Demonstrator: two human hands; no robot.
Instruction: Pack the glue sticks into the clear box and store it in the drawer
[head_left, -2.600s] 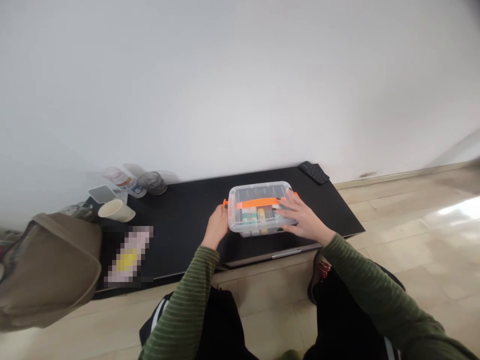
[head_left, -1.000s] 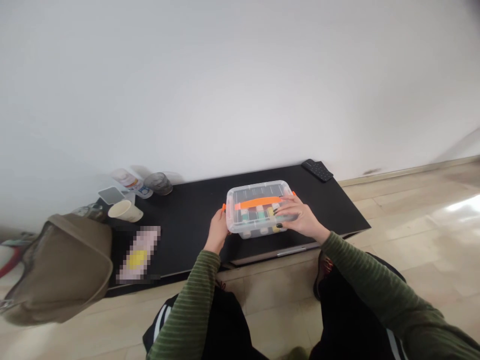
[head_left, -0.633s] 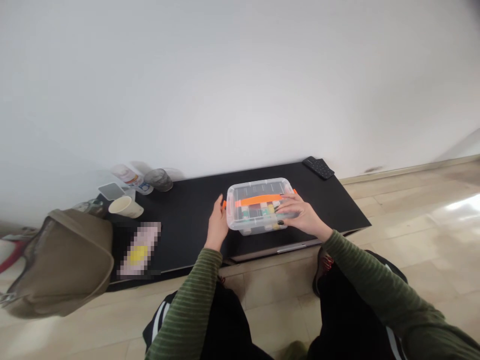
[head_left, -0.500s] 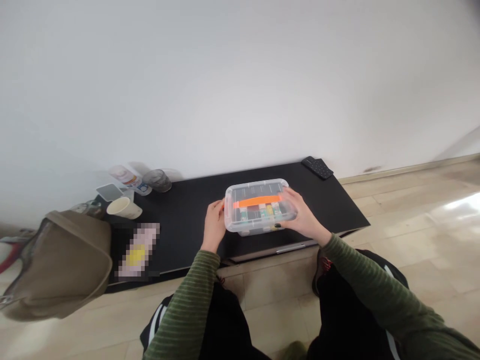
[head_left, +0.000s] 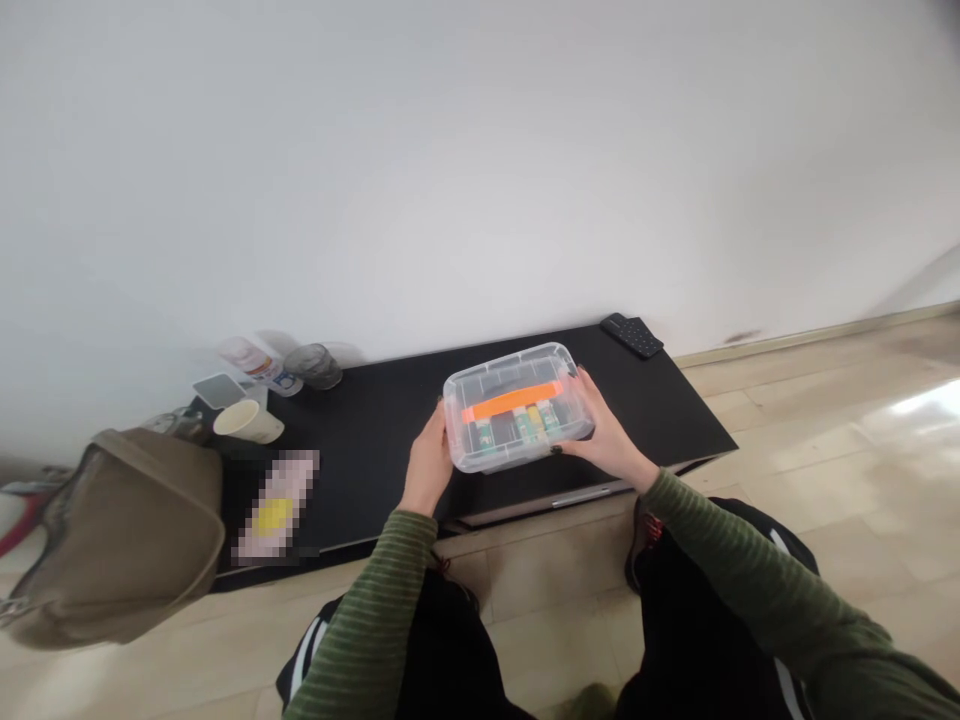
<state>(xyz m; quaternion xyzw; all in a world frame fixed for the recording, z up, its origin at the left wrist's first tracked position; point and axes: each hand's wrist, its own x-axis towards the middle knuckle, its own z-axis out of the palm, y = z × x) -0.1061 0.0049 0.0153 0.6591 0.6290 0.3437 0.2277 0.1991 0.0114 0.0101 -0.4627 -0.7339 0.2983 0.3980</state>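
The clear plastic box (head_left: pixel 517 366) was near the front edge of the tabletop (head_left: pixel 390 430), held between two hands; whether its bottom touched the surface, I could not tell. The left hand (head_left: pixel 429 462) was pressed against the left end of the box, its fingers mostly hidden. The right hand (head_left: pixel 607 440) gripped the right end, with the thumb at the front corner and the other fingers at the far side.

To the right of the box, black surface continued up to the right edge, well apart from it. To its left, a wider stretch lay before the other things. Behind it, some surface remained before the wall (head_left: pixel 480 180).

By count, there were one box, one orange handle (head_left: pixel 514 401) on its lid, and at least three small items (head_left: pixel 536 420) inside. Left of the box were one paper cup (head_left: pixel 249 421), one white can (head_left: pixel 255 363), one grey glass (head_left: pixel 313 367) and one brown bag (head_left: pixel 135 540).
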